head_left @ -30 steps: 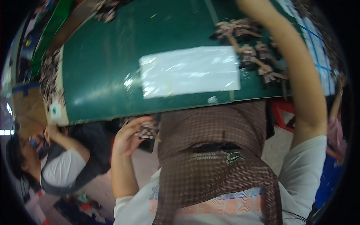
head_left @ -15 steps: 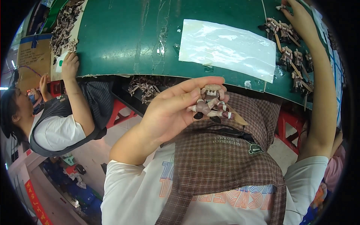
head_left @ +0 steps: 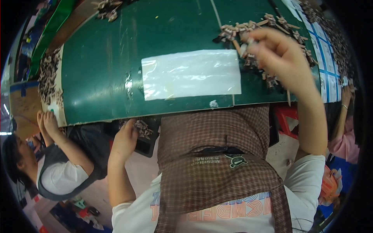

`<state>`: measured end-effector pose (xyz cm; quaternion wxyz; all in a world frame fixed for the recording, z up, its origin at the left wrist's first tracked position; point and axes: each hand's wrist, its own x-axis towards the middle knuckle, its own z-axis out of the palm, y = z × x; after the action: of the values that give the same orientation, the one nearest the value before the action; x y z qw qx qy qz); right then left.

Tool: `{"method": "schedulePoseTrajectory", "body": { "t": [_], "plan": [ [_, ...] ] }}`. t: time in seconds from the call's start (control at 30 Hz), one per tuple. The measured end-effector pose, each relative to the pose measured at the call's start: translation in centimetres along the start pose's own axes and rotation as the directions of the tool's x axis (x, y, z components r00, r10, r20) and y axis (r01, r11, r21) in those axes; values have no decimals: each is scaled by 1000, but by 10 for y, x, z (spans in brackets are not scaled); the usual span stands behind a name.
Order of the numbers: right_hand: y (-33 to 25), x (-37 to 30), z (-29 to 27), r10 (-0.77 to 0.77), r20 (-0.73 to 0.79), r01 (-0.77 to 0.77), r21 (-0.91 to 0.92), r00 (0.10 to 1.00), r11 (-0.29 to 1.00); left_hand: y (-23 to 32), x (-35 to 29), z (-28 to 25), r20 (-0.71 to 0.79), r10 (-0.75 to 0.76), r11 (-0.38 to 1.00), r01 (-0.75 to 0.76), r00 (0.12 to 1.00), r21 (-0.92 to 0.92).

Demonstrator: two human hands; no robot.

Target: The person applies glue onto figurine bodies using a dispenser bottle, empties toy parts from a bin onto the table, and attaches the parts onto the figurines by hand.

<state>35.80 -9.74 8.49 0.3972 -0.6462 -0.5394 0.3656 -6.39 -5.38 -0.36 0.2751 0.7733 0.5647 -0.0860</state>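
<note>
My right hand (head_left: pixel 278 58) is over a cluster of small brown and beige toy figures (head_left: pixel 248 62) on the right of the green table. Its thumb and fingers are drawn together around something small and pale, blurred by motion. Several figures in that cluster have a flat wooden-coloured stick (head_left: pixel 237 46) beside or under them. Below the table's front edge, my left hand (head_left: pixel 126 138) reaches to a dark tray (head_left: pixel 145 148) heaped with small figures or their parts (head_left: pixel 143 128). Its fingertips point into the tray's near side, and what they touch is hidden.
A white sheet under clear film (head_left: pixel 190 75) lies mid-table. At the left, a co-worker's hands (head_left: pixel 48 122) are at the table's end beside a pile of figures (head_left: pixel 50 75). More figures (head_left: pixel 107 9) lie at the far edge. A red stool (head_left: pixel 285 120) stands under the table.
The figure my left hand held up has left that hand, which has dropped to the tray. My right hand has come back from the far right to the cluster. The view has shifted.
</note>
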Motion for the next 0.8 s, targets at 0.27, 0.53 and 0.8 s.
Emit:
{"method": "schedulePoseTrajectory", "body": {
  "t": [0.27, 0.53, 0.8],
  "plan": [
    [7, -71, 54, -302, 126, 324, -227, 945, 918, 149, -8, -13, 166, 508, 559, -177, 845, -810],
    [28, -128, 62, -247, -173, 217, -176, 953, 960, 201, 18, 11, 9, 593, 451, -323, 805, -832],
    [60, -139, 26, 1, -550, 67, 104, 835, 992, 263, 93, -4, -400, 809, 525, -835, 430, 165]
  ]
}}
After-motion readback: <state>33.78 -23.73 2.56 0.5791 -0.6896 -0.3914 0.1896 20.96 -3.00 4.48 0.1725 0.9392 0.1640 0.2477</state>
